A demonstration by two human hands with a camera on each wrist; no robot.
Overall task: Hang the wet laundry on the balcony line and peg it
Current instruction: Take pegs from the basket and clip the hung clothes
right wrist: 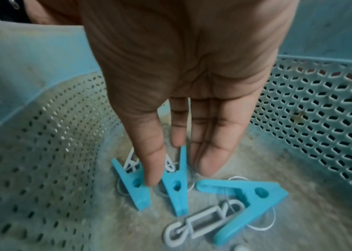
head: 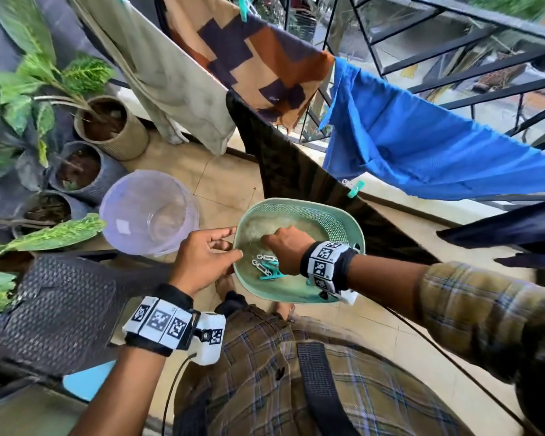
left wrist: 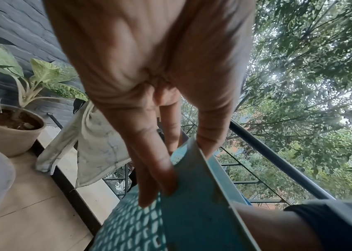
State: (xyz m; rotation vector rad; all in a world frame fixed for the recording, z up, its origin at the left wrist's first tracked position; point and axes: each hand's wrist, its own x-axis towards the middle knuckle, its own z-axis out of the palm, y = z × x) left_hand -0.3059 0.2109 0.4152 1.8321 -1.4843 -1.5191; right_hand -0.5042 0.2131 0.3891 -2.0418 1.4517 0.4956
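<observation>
A green perforated basket point(head: 354, 229) is held at waist height. My left hand point(head: 224, 247) grips its left rim, thumb and fingers pinching the edge point(left wrist: 192, 169). Several teal and white pegs point(head: 266, 266) lie on the basket's floor. My right hand point(head: 280, 250) reaches inside with straight fingers point(right wrist: 151, 169) touching two teal pegs point(right wrist: 177, 191); a third teal peg point(right wrist: 246, 200) lies beside them. On the line hang a beige cloth point(head: 170, 83), a brown patterned cloth point(head: 258, 58), a black cloth point(head: 280, 158) and a blue cloth point(head: 422, 146), with teal pegs point(head: 355, 188) clipped on.
A clear plastic bucket point(head: 148, 212) stands on the tiled floor left of the basket. Potted plants point(head: 107, 121) line the left wall. A dark woven seat point(head: 60, 309) is at lower left. The black balcony railing point(head: 453, 58) runs behind the laundry. A dark navy cloth point(head: 501, 231) hangs at right.
</observation>
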